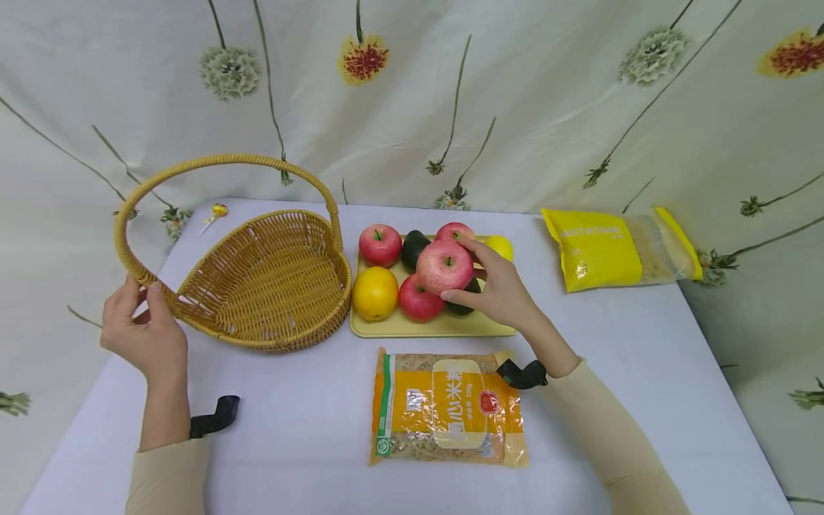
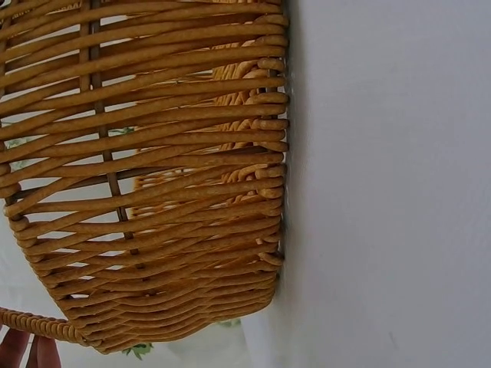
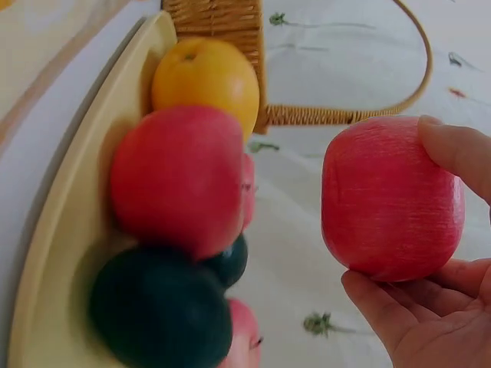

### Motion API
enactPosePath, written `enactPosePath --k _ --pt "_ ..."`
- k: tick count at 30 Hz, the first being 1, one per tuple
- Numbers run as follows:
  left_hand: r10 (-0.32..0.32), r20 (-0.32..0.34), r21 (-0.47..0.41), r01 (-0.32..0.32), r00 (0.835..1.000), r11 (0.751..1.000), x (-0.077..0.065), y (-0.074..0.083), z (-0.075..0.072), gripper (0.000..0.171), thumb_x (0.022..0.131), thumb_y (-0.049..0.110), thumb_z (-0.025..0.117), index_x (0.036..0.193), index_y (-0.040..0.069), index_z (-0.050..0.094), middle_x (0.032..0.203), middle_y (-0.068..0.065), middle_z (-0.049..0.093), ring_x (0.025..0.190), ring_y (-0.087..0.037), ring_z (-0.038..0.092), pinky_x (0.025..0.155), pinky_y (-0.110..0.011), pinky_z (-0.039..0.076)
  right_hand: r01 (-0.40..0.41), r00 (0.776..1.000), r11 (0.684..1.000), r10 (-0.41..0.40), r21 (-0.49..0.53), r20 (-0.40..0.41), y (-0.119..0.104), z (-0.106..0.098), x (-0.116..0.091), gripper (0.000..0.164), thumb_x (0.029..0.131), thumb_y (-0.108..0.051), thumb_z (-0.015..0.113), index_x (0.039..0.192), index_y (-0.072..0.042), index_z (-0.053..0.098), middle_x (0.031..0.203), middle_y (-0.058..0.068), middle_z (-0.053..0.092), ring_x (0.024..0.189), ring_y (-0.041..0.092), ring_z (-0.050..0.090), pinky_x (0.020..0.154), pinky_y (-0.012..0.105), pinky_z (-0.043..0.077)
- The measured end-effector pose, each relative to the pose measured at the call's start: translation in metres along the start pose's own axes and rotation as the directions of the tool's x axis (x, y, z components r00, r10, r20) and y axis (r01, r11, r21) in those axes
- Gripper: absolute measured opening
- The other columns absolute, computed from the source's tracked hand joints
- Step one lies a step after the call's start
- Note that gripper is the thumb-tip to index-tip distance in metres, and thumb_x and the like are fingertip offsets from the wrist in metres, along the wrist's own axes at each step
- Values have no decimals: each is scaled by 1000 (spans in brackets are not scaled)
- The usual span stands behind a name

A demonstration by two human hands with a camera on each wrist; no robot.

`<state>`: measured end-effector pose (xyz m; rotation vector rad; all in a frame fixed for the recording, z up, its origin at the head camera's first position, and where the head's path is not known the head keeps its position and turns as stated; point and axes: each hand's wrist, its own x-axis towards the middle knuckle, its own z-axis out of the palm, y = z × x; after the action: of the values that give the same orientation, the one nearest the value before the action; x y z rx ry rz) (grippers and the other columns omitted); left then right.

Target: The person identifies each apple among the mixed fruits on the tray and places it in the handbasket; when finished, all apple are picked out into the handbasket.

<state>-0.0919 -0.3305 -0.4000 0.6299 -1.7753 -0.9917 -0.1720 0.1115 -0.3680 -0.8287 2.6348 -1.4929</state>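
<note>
The wicker basket [image 1: 277, 279] stands on the counter [image 1: 290, 429], to the right of the left hand [image 1: 146, 329]. From where I stand, thumb and fingers pinch the handle [image 1: 241, 159] at its near lower end, just above the rim [image 1: 348, 293]. Expect a light, stiff body with slight give in the weave. For steadying, this grip should suffice; for lifting, take the handle at its crown, or the load may tip. The opening faces up. The handle arches from the left hand across to the right and slightly away from the person; the slanted view leaves the body's long axis uncertain.

The apple [image 1: 444, 266] is in the right hand [image 1: 498, 286], clasped between thumb and fingers and raised above the tray [image 1: 412, 330], apart from the other fruit [image 1: 375, 293]. Expect moderate weight, firm flesh and a smooth, somewhat slippery skin that may bruise if dropped. Hold it across the sides, as here, with light pressure. The stalk [image 1: 449, 261] points up; the form is near round, with no marked long axis.
</note>
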Motion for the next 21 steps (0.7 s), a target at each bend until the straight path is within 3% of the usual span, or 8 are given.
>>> enactPosePath --k 13,21 --pt "12 3 -2 -12 1000 1000 -1 3 -1 25 96 28 59 119 33 69 97 31 53 93 9 55 71 -11 41 115 987 993 -113 -15 116 -41 57 42 81 77 -29 83 144 -6 44 137 8 55 117 19 59 99 31 49" --pt "-1 -17 3 1 1000 1000 -1 1 1 24 96 26 60 117 29 71 97 30 55 92 8 56 69 -11 40 121 967 993 -119 3 224 -60 104 73 83 78 -36 81 146 -9 42 142 4 53 116 15 58 97 28 50"
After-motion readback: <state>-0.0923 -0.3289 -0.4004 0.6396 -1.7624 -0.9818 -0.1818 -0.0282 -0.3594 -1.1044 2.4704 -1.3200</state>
